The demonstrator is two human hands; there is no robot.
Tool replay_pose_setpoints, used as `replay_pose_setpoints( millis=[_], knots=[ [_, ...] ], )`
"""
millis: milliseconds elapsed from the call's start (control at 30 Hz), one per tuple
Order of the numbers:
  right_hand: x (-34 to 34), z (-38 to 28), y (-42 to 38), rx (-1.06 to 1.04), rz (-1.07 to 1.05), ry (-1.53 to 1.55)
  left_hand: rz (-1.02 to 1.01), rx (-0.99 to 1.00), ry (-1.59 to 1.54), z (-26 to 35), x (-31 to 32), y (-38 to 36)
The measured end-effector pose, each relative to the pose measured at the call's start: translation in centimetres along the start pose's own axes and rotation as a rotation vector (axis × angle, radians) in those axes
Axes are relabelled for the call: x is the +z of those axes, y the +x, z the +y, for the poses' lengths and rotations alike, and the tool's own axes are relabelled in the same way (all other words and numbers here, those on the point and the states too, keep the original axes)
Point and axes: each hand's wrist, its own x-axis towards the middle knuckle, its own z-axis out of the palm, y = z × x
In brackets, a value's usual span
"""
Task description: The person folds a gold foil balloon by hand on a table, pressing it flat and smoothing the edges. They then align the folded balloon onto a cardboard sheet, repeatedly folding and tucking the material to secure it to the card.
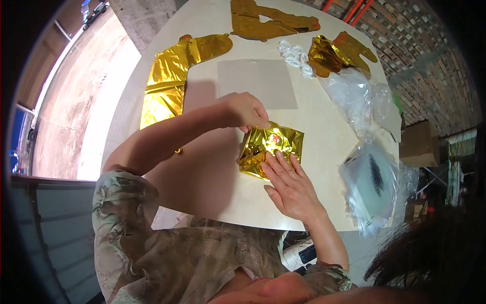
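A folded piece of shiny gold foil [288,138] with a small red mark lies on the pale table. At its upper left edge is my left hand [246,111], its fingers bent and pinched together on the foil. My right hand [289,188] rests palm down on the foil's lower part, with the fingers stretched out and slightly apart. Part of the foil is hidden under those fingers. Just above, a flat grey rectangular sheet [257,83] lies on the table.
More gold foil shapes lie at the left [169,76], the top [268,25] and the upper right [336,53] of the table [202,202]. White coiled bundles [293,54] sit near the upper right foil. Clear plastic bags [372,177] cover the right side. A cardboard box [420,144] stands beyond.
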Motion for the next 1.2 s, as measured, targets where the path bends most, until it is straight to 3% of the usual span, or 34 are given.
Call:
replay_pose_setpoints(
  millis=[233, 333, 400, 533, 600, 733, 800, 900, 933, 1000, 1067, 1200],
  knots=[
    [0.1, 0.1, -0.1, 0.006, -0.008, -0.007, 0.012, -0.016, 0.06, -0.5, -0.4, 1.0],
    [-0.1, 0.0, 0.0, 0.003, -0.009, 0.001, -0.011, -0.028, 0.298, 1.0, -0.3, 1.1],
    [-0.1, 0.0, 0.0, 0.005, -0.007, 0.012, 0.185, -0.006, 0.673, 2.1, 0.4, 0.6],
    [0.0, 0.1, -0.1, -0.004, -0.004, 0.014, 0.302, 0.141, 0.833, -0.2, 1.8, 0.9],
    [0.0, 0.2, -0.1, -0.009, -0.003, 0.012, 0.326, 1.127, 0.935, -2.2, 2.2, 1.4],
    [0.1, 0.1, 0.0, -0.015, 0.007, -0.01, 0.235, 1.022, 0.841, -4.2, 4.4, 0.7],
    [0.0, 0.2, 0.0, -0.018, 0.016, -0.012, 0.064, 0.949, 0.843, -4.6, 3.9, 1.1],
    [-0.1, 0.1, 0.0, -0.007, -0.009, 0.015, 0.064, 0.86, 0.925, -4.1, 3.6, 1.3],
    [-0.2, 0.1, 0.0, -0.001, -0.012, 0.018, 0.074, 0.856, 0.923, -4.0, 3.0, 1.5],
    [-0.2, 0.1, 0.1, -0.002, -0.018, 0.024, 0.403, 0.783, 0.929, -3.6, 1.6, 1.7],
    [-0.1, 0.1, 0.1, 0.001, -0.001, 0.022, 0.428, 0.818, 0.837, -3.0, 1.0, -0.6],
    [0.1, 0.4, -0.1, -0.001, -0.019, 0.014, 0.121, 1.189, 0.833, -3.4, 5.1, -7.3]
  ],
)
